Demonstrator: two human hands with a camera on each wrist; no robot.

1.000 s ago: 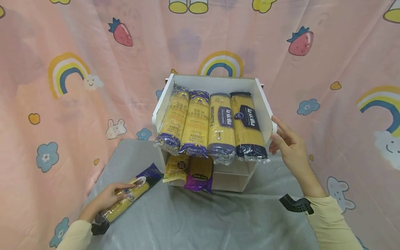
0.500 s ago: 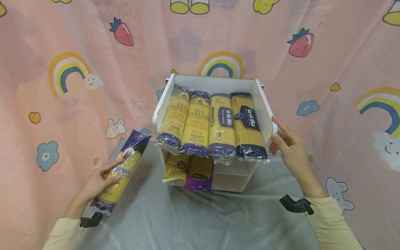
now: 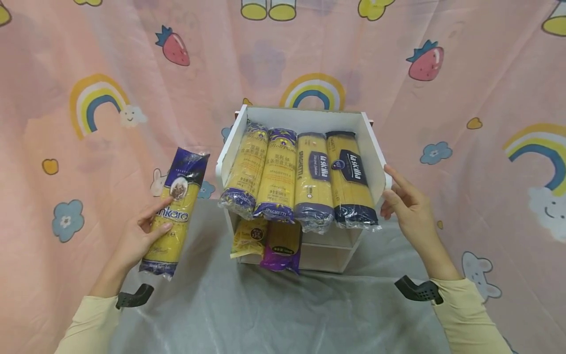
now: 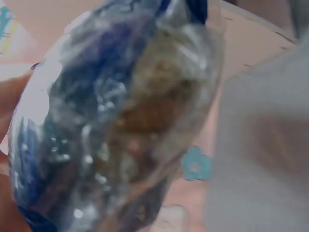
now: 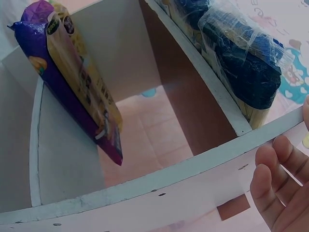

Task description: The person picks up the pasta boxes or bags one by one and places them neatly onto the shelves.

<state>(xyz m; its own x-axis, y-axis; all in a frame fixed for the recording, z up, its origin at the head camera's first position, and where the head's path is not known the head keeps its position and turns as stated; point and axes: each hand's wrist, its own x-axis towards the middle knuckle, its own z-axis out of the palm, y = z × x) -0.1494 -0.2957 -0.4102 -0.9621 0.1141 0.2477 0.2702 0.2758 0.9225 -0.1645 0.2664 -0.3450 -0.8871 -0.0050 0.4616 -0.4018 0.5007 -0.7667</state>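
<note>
In the head view my left hand grips a spaghetti pack with blue ends and "ankara" lettering. It is held up tilted, left of the white shelf rack. Seen from the left wrist, the pack's shiny wrapper fills much of the view. My right hand touches the rack's right side panel at its front edge. The right wrist view shows these fingers loosely bent against the panel's outer face. Several spaghetti packs lie side by side on the top shelf.
On the rack's middle level lie a yellow pasta pack and a purple-ended pack, both poking out in front. A grey cloth covers the table. Behind hangs a pink printed curtain.
My left hand has lifted the spaghetti pack off the table at the left, raising it and turning it more upright. The right hand and the rack have stayed put.
</note>
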